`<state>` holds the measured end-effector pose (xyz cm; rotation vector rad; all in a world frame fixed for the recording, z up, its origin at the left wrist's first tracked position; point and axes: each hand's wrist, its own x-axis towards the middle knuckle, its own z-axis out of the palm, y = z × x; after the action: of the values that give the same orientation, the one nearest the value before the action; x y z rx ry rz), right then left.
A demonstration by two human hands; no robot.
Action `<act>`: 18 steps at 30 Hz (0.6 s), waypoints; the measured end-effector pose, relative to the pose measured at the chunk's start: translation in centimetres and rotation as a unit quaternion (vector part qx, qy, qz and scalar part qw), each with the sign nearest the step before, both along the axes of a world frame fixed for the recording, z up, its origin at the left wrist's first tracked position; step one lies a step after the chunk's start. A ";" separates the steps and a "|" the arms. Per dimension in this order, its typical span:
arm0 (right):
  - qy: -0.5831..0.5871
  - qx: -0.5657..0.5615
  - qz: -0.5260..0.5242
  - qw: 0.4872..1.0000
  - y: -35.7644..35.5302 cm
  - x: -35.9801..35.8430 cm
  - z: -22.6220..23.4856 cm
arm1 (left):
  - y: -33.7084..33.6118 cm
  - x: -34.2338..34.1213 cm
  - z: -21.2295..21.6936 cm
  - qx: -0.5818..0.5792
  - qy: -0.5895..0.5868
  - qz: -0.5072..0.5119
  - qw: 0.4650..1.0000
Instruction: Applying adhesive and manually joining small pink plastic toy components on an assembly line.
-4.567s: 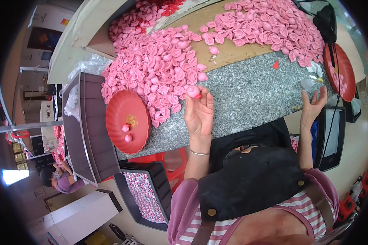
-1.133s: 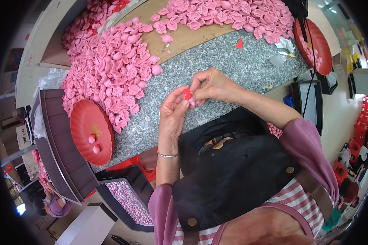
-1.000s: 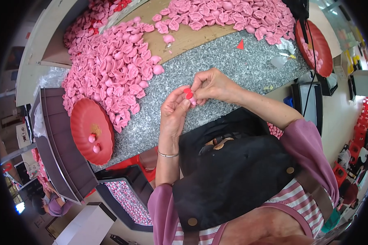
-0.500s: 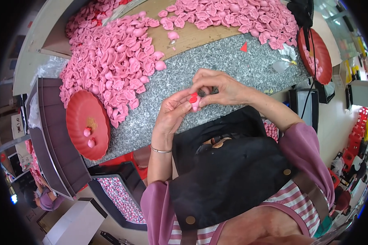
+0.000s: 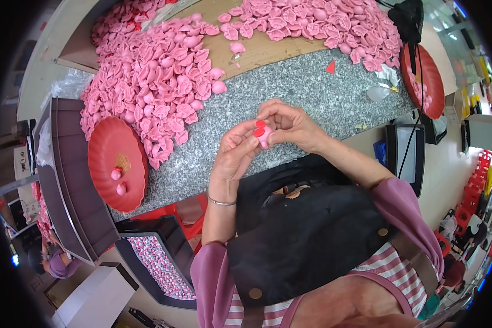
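Observation:
Between my hands, over the front part of the grey speckled worktop, is a small pink piece with red rounded parts point(image 5: 263, 140). My left hand point(image 5: 232, 152) pinches it from the left with thumb and forefinger, and a metal bangle circles that wrist. From the other side my right hand point(image 5: 297, 129) grips the same piece, thumb low and forefinger curled over the top. Fingertips hide part of it. A big heap of pink moulded pieces point(image 5: 153, 82) lies beyond my left hand. To its front, a red scalloped tray point(image 5: 106, 169) holds two small pink-and-red pieces point(image 5: 116, 174).
More pink pieces point(image 5: 311, 19) are heaped at the back. On the right stands another red tray point(image 5: 433, 82) with a black cable hanging past it. A red triangle point(image 5: 331, 66) lies on the worktop point(image 5: 290, 74). Below left, a dark crate point(image 5: 156, 265) holds many small pink-and-white pieces.
Two red rounded parts now show clearly on the pink piece, where less red showed before. Both hands keep their hold on it; the right fingers have shifted slightly. The whole view has moved a little.

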<state>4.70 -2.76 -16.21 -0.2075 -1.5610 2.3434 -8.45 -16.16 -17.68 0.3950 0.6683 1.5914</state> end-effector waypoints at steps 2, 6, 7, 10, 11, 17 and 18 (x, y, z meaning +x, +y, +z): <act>-0.021 -0.167 0.030 0.985 -0.1 0.3 0.1 | 0.1 0.1 0.1 0.017 -0.015 -0.003 1.000; -0.054 -0.161 0.095 0.981 0.7 0.7 0.8 | -0.3 0.2 0.9 0.009 -0.010 -0.030 0.999; -0.049 -0.131 0.093 0.986 0.8 0.6 0.8 | -0.4 0.2 1.0 0.008 0.001 -0.034 0.999; -0.040 -0.085 0.091 0.991 0.8 0.8 0.8 | -0.5 0.1 1.4 0.009 -0.005 -0.051 0.999; -0.035 -0.074 0.090 0.993 0.8 0.9 0.7 | -0.4 0.2 1.7 0.009 -0.006 -0.051 0.999; -0.019 -0.073 0.103 0.992 0.9 1.0 0.7 | -0.8 0.4 2.4 -0.013 0.012 -0.045 0.999; -0.019 -0.073 0.103 0.992 0.9 1.0 0.7 | -0.8 0.5 2.4 -0.017 0.014 -0.039 0.999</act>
<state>5.67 -1.91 -15.52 -0.1289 -1.4929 2.6298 -7.98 -16.95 -15.30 0.4147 0.6920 1.5020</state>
